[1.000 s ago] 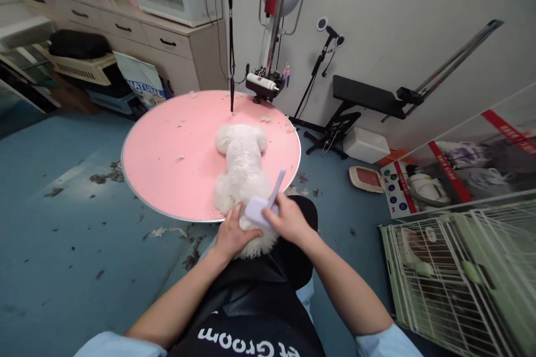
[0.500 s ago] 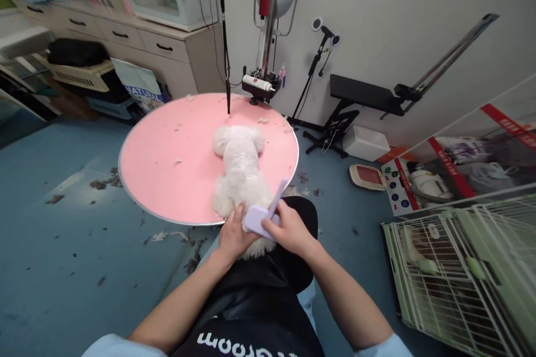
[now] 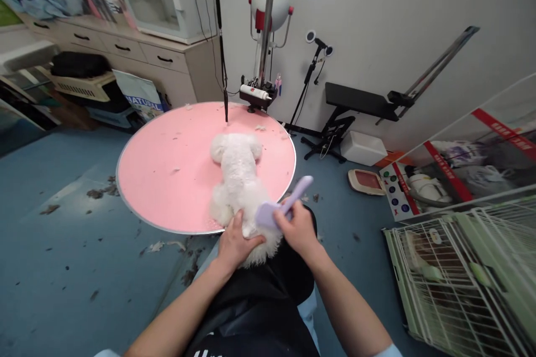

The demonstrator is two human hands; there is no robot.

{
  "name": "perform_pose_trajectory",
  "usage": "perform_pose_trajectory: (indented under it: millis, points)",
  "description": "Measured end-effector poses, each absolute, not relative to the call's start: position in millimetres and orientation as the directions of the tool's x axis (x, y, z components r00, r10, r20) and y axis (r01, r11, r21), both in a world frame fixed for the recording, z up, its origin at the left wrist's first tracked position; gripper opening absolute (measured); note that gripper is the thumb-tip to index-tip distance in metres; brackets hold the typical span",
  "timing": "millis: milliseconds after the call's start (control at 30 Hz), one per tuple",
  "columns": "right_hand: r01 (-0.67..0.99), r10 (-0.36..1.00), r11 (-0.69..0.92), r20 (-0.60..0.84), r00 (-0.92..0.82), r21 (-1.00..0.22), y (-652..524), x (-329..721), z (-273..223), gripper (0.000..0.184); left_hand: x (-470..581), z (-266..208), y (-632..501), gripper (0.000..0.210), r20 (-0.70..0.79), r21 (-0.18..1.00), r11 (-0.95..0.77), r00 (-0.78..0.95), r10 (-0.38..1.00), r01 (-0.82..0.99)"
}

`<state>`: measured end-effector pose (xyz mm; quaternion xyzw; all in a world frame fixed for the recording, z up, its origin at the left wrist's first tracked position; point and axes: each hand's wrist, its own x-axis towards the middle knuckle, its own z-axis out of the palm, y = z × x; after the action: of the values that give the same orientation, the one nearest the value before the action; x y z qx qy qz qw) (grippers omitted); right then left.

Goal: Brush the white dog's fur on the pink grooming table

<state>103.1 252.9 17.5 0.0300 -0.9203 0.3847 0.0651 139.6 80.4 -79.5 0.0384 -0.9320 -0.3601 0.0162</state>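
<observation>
A small white dog (image 3: 239,173) lies on the near part of a round pink table (image 3: 167,178), its head away from me. My left hand (image 3: 238,241) grips the fur at its rear, thumb stretched to the right across the coat and the other fingers along the left side. In my right hand (image 3: 296,227) is a lilac slicker brush (image 3: 268,215), its handle slanting up to the right. The back of the brush head faces me, against the right side of the dog's rear; its bristles are hidden.
Tufts of cut hair lie on the table and the blue floor. A grooming post (image 3: 266,28) with a hanging black strap (image 3: 225,83) rises at the far edge. Wire cages (image 3: 444,268) stand at right, a black adjustable stand (image 3: 360,101) by the wall.
The brush has moved slightly right and tilted, its handle now pointing further right. My left thumb has come out from under it onto the fur. The camera view has tipped up slightly.
</observation>
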Motion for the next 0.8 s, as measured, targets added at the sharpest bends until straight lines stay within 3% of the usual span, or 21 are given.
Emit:
perform_pose_trajectory:
  millis: [67,200,233,333,367,467,500,600,667,733,800]
  points:
    - [-0.135,-0.121,0.672,0.072,-0.99,-0.728,255.2,103.3,15.2,0.019,138.8,-79.0,80.8,0.097,0.024,0.673,0.739,-0.998,-0.064,-0.031]
    - [-0.063,0.15,0.665,0.216,-0.965,-0.744,261.3,105.4,11.9,0.023,136.1,-79.5,81.0,0.095,0.031,0.669,0.743,-0.998,-0.053,-0.018]
    - [-0.086,0.129,0.643,0.219,-0.967,-0.761,262.1,107.0,11.4,0.025,135.4,-79.9,81.1,0.097,0.035,0.661,0.75,-0.998,-0.049,-0.014]
    - [-0.152,-0.094,0.579,0.119,-0.988,-0.801,262.9,111.9,9.9,0.023,134.1,-81.3,82.0,0.101,0.047,0.64,0.768,-0.998,-0.041,-0.001]
    - [-0.143,-0.083,0.589,0.116,-0.99,-0.795,263.1,112.9,9.5,0.021,133.9,-81.8,82.4,0.101,0.051,0.639,0.769,-0.998,-0.043,-0.001]
    - [-0.06,0.195,0.619,0.228,-0.954,-0.783,263.9,114.9,7.3,0.022,133.9,-84.3,83.3,0.1,0.062,0.64,0.768,-0.996,-0.058,-0.005]
    - [-0.06,0.208,0.602,0.229,-0.951,-0.796,263.9,115.5,6.1,0.024,134.0,-85.9,83.1,0.101,0.072,0.639,0.769,-0.996,-0.057,0.002]
    - [-0.068,0.024,0.492,0.091,-0.996,-0.868,262.3,116.5,1.2,0.025,134.4,-93.5,80.6,0.104,0.133,0.641,0.766,-0.991,-0.035,0.059]
    - [-0.035,0.076,0.474,0.081,-0.994,-0.88,261.0,116.3,-2.0,0.023,135.0,-100.0,78.0,0.096,0.211,0.655,0.741,-0.977,0.01,0.149]
    - [-0.011,0.291,0.489,0.175,-0.94,-0.872,260.4,116.5,-4.9,0.025,135.8,-105.9,76.1,0.076,0.314,0.665,0.7,-0.948,0.053,0.259]
    - [-0.026,0.304,0.475,0.192,-0.933,-0.879,261.5,117.8,-7.9,0.026,136.5,-110.1,75.5,0.059,0.397,0.665,0.668,-0.916,0.062,0.334]
